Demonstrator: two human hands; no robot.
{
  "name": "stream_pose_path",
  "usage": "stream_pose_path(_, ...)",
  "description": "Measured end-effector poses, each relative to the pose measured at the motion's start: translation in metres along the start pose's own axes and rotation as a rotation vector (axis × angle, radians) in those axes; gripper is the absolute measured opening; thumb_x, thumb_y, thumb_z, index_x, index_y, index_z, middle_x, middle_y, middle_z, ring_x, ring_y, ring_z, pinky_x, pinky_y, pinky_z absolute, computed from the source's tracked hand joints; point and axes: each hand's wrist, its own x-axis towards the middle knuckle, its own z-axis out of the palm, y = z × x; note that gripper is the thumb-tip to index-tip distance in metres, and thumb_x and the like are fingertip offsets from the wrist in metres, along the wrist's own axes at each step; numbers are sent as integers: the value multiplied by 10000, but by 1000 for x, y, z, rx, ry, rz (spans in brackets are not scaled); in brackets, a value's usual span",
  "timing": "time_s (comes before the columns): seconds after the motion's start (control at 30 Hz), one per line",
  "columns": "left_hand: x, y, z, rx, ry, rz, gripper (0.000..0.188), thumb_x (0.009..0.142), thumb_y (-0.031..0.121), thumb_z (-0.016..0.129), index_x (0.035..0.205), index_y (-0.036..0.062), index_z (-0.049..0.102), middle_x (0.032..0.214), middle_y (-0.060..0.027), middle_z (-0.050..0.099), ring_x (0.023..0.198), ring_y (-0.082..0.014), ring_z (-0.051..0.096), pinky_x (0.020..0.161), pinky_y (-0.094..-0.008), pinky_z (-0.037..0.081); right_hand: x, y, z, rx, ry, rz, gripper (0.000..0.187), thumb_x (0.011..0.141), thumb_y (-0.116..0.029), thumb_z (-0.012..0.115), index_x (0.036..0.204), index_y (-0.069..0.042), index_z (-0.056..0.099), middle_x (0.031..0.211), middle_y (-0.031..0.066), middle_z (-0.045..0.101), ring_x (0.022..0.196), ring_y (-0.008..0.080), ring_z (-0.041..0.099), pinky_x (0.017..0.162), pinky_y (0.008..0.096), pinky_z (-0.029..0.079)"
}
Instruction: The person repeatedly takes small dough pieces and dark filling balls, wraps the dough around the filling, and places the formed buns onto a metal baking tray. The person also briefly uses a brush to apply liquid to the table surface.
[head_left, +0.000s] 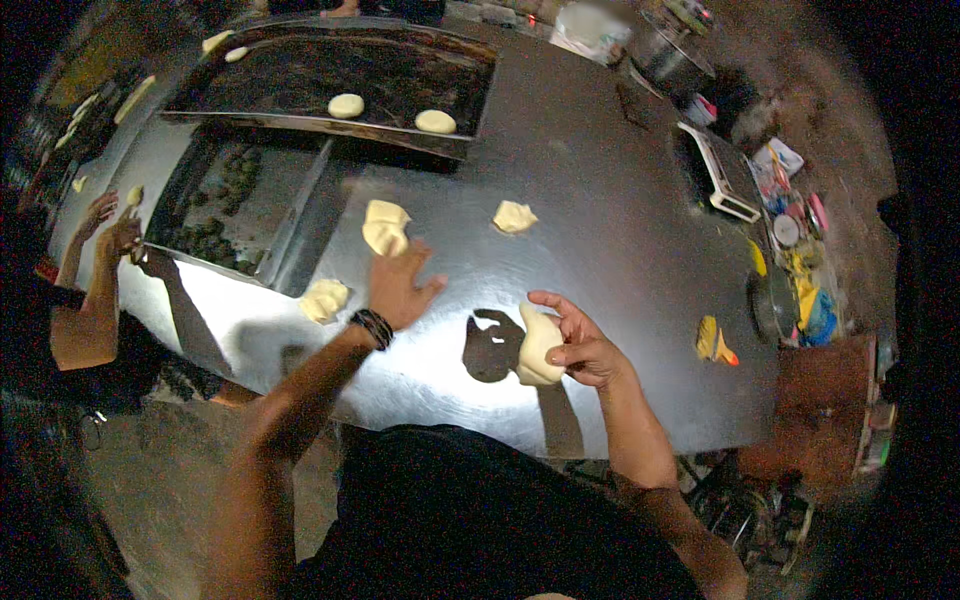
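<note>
We are clamping a dough lump in our right hand, long axis pointing away; our left hand, fingers apart, is facing a wrinkled piece just beyond its fingertips (contact unclear).

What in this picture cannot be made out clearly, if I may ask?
Head view, throughout:
Dough by the left hand: near end hidden behind that hand; contact unclear.
Held dough: one side covered by the right hand.
Dark lumps in the tray: too small and dim to identify.
Co-worker: head lost in the dark left rim.
</note>
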Motion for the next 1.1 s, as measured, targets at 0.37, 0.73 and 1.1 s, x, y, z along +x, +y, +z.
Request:
stream_pose_path(0.37,-92,61,-19,-667,-232,-332,268,841,265,699,950,20,689,776,-50,679,704,-106,618,649,-260,501,20,22,-6,-147,808,-402,468,736,73,688,1148,-52,504,1068,62,554,979,184,569,866,313,493)
stream_pose_path(0.73,-102,28,-32,137,211,160,381,780,217,673,1118,62,589,1303,-149,489,1225,-334,442,1022,-442,332,89,14,-35,-1744,287,-270,362,739,-293,688,1036,-89,658,1081,157,629,1081,341,563,937,446,425)
stream_pose_path(1.1,-36,-45,-34,378,382,-249,402,780,255,634,1095,8,591,1228,-183,532,1151,-348,457,991,-463,335,328,55,-18,-1794,434,-1013,385,728,-361,704,926,-39,630,814,136,606,828,338,576,848,420,440)
